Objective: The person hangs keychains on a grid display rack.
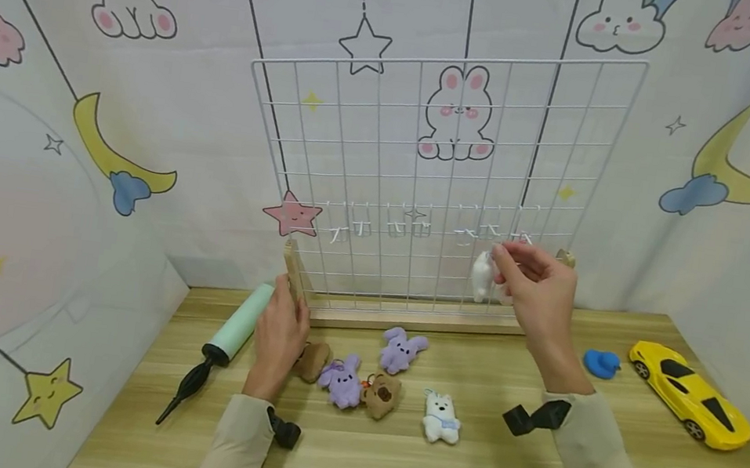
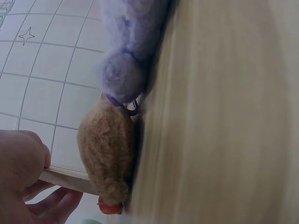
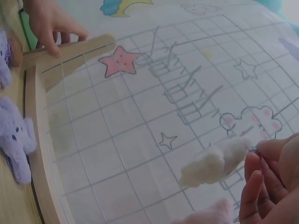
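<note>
My right hand pinches a small white plush keychain by the loop at its top, in front of the hooks on a white wire grid rack. In the right wrist view the plush dangles from thumb and fingertips, and a pink plush shows below it. My left hand holds the wooden side piece of the rack's stand, thumb on one side and fingers on the other in the left wrist view. A brown plush lies beside that wrist, partly hidden by it.
On the table lie two purple plush rabbits, a brown bear plush and a white bear plush. A mint-green hand pump is at the left. A blue duck and yellow toy car stand at the right.
</note>
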Tool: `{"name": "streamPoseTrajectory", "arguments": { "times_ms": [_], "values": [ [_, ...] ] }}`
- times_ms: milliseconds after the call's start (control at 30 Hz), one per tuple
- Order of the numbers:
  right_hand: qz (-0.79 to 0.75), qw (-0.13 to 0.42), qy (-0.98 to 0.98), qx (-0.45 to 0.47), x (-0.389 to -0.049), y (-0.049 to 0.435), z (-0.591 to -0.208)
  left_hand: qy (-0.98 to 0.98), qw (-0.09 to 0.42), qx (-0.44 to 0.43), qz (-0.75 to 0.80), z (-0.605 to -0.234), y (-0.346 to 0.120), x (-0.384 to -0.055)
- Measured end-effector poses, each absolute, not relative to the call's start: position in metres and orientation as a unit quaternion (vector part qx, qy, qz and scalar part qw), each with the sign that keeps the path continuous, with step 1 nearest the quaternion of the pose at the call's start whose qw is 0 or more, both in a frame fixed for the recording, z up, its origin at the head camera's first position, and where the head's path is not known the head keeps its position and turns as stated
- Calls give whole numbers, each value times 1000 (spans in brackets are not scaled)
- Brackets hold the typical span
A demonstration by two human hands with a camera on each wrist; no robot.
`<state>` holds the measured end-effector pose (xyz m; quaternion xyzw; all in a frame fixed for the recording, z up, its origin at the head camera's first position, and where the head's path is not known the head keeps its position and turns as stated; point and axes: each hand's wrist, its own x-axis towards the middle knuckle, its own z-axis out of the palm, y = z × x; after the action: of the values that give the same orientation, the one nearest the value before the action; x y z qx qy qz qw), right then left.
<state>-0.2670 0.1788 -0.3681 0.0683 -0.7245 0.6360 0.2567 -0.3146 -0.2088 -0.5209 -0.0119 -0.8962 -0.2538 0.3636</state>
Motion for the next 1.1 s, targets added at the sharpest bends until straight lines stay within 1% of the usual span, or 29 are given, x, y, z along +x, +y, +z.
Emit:
{"name": "streamPoseTrajectory", "arguments": {
  "times_ms": [67,300,467,567,733,767,833,900,1100],
  "values": [
    [640,253,-723,64,-269,178,-368,-897,361,-9,-256,-521,-209,-315],
    [646,255,-718,57,-276,174,-370,-898,348,-7,-269,-501,-200,-298],
    [634,252,-728,69,-277,173,-376,-902,341,-5,-265,-500,-200,-298],
    [628,239,-736,88,-274,173,-383,-901,347,-7,-260,-510,-205,-306],
    [592,222,-764,128,-263,176,-402,-902,346,-7,-256,-542,-219,-331],
    [582,217,-772,136,-261,176,-407,-902,345,-9,-260,-539,-218,-328],
    [563,201,-787,151,-257,178,-417,-902,344,-9,-260,-544,-219,-332],
    [548,173,-801,169,-252,181,-427,-901,347,-12,-261,-542,-219,-331],
    [484,63,-843,228,-240,189,-457,-894,360,-15,-265,-517,-209,-313]
  ]
}}
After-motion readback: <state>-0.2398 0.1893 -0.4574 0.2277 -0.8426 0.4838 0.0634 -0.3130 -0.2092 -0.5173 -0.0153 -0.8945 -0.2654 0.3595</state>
